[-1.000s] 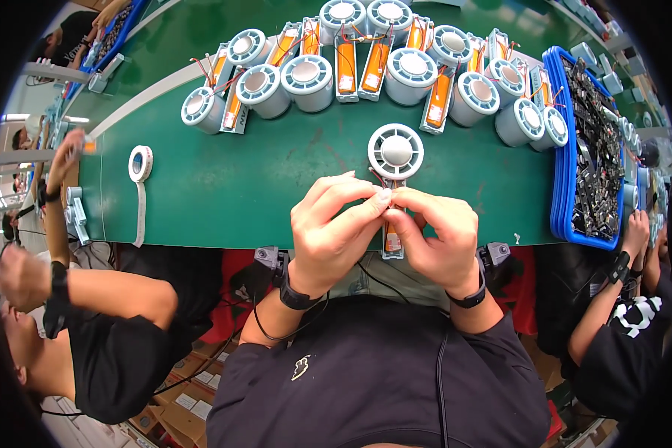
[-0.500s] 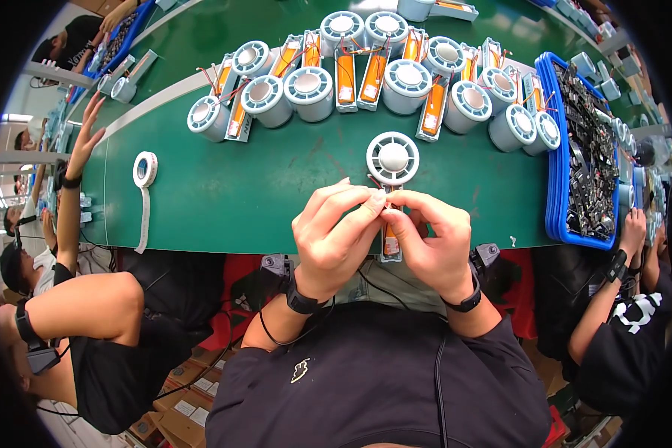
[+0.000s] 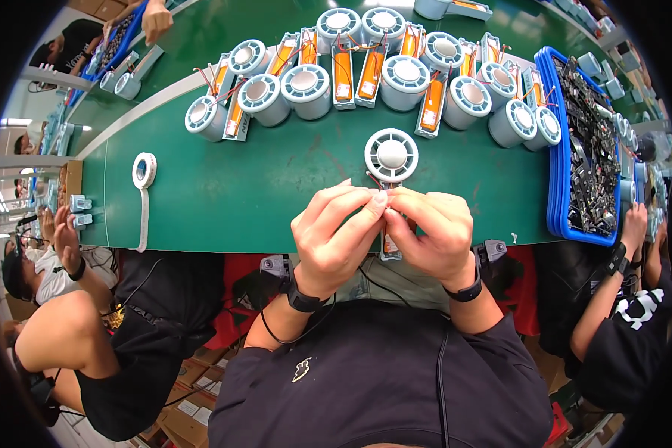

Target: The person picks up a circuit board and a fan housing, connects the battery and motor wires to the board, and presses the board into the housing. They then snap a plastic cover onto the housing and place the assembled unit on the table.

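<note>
A pale blue, fan-like unit [image 3: 391,154] lies in front of me, its round slotted head away from me and its open handle toward me. An orange battery [image 3: 390,245] shows in the handle below my fingers. My left hand [image 3: 339,233] and my right hand [image 3: 434,233] meet over the handle, each closed in a pinch with fingertips touching. A thin red wire [image 3: 373,178] runs from beside the head toward the fingertips. Whatever the fingers pinch is too small and covered to make out.
Several similar units [image 3: 306,89] with orange batteries and loose wires stand across the back. A blue tray stack [image 3: 556,149] of small black parts is at right. A white tape roll [image 3: 145,171] lies at left, its strip trailing toward the table edge. Co-workers sit on both sides.
My hands stay pinched over the handle, almost unmoved. At left, a co-worker's raised arm has come down from the table. Another person's hand now reaches in at the top left.
</note>
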Motion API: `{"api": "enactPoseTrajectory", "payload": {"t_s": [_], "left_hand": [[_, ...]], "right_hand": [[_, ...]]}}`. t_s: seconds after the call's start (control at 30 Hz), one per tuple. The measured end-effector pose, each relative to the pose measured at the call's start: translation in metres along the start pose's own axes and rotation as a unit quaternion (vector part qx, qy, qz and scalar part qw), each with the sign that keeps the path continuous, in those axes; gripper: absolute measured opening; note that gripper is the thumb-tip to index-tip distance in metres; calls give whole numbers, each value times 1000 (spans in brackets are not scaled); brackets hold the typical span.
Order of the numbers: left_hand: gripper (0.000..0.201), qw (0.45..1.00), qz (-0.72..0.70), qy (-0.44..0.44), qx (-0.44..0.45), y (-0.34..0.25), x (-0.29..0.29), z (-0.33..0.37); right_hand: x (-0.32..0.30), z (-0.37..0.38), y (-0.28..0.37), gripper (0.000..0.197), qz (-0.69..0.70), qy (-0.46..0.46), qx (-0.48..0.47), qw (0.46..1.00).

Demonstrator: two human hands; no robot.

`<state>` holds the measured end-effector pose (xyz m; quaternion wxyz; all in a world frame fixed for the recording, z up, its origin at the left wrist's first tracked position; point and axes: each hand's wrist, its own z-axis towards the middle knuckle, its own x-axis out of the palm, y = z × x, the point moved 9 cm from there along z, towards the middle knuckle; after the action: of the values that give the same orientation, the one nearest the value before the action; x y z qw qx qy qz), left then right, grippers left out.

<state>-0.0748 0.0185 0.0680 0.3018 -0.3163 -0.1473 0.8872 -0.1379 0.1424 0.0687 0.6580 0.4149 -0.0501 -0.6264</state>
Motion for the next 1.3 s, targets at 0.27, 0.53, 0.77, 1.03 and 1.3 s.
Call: {"api": "enactPoseTrajectory", "payload": {"t_s": [0.27, 0.53, 0.77, 1.03, 1.3], "left_hand": [[39, 999, 20, 21, -45, 4, -6, 10], [40, 983, -12, 44, -178, 40, -7, 18], [42, 985, 5, 59, -164, 46, -9, 18], [46, 988, 22, 98, -117, 44, -12, 20], [45, 984, -24, 167, -58, 40, -9, 21]], "right_hand": [[0, 0, -2, 28, 32, -9, 76, 997], [15, -15, -3, 58, -16, 69, 146, 987], [16, -21, -13, 40, 107, 148, 248, 951], [24, -10, 5, 27, -58, 222, 133, 964], [0, 7, -13, 15, -35, 84, 103, 991]]}}
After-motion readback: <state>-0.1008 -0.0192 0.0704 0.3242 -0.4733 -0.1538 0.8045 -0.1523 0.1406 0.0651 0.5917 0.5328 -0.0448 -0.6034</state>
